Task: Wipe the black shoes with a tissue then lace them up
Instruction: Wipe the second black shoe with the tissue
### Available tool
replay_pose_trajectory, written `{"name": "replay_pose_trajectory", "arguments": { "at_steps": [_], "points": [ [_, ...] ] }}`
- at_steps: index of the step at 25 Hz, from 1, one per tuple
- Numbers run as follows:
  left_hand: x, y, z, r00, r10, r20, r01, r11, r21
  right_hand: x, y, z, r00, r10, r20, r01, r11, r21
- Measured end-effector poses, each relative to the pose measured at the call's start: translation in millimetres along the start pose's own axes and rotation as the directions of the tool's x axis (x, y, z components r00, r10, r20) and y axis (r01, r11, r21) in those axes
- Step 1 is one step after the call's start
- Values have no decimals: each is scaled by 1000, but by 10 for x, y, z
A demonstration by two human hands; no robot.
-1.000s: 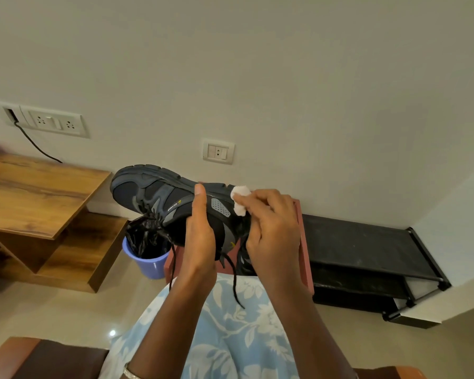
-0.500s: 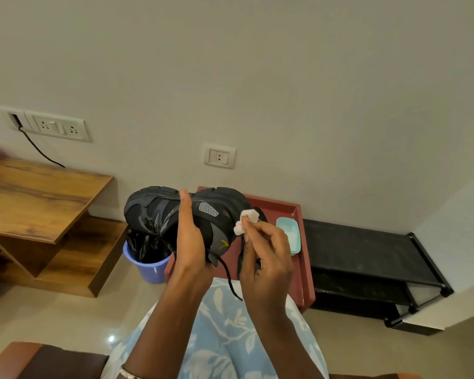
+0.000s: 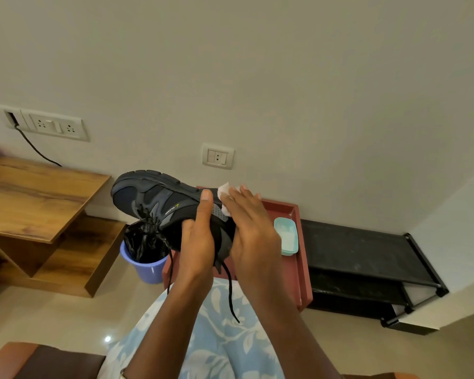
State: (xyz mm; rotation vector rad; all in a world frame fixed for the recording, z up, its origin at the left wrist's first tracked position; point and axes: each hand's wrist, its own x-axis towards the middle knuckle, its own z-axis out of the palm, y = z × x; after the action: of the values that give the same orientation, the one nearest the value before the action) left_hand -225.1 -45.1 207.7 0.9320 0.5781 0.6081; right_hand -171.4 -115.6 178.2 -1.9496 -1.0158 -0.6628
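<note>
You're mid-wipe: left grip (image 3: 197, 236) clamped round the black shoe (image 3: 153, 198), right grip (image 3: 251, 231) flat-fingered, pressing the tissue (image 3: 224, 190) on its heel end. Laces (image 3: 230, 291) dangle loose below both grips, so lacing's all left.

Head cam, fwd-down, close over hands (image 3: 227, 236)

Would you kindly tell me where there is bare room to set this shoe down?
The wooden table top left of the bucket is bare, as is the black rack right of the red tray. That tray is crowded: a teal dish sits on it and the shoe hides the rest.
</note>
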Motion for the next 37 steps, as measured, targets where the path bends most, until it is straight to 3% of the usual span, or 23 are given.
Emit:
{"name": "replay_pose_trajectory", "arguments": {
  "at_steps": [3,7,10,15,21,25,29,37],
  "points": [
    [53,30,-45,998,-67,6,67,995,-70,-350,7,-1,997,-15,-74,17,1000,24],
    [120,16,-89,989,-150,-12,147,980,-137,-668,34,63,995,0,-99,-7,998,-69],
    [145,20,-88,988,-153,-2,152,985,-87,-534,67,44,996,0,-92,-10,995,-99],
    [140,-44,-63,989,-141,-48,142,990,26,-105,124,13,1000,21,-15,-21,999,29],
    [180,66,-149,970,-223,93,237,954,-185,-325,61,43,996,-28,-84,36,995,92],
    [167,121,-221,933,-312,177,352,891,-285,-638,81,159,994,-26,-109,26,1000,-3],
    [161,122,-202,938,-265,223,306,936,-173,-510,68,156,994,30,-103,-34,999,-41],
    [102,105,-142,945,-129,300,138,990,-9,41,144,39,991,-131,8,131,991,-15]
  ]
}}
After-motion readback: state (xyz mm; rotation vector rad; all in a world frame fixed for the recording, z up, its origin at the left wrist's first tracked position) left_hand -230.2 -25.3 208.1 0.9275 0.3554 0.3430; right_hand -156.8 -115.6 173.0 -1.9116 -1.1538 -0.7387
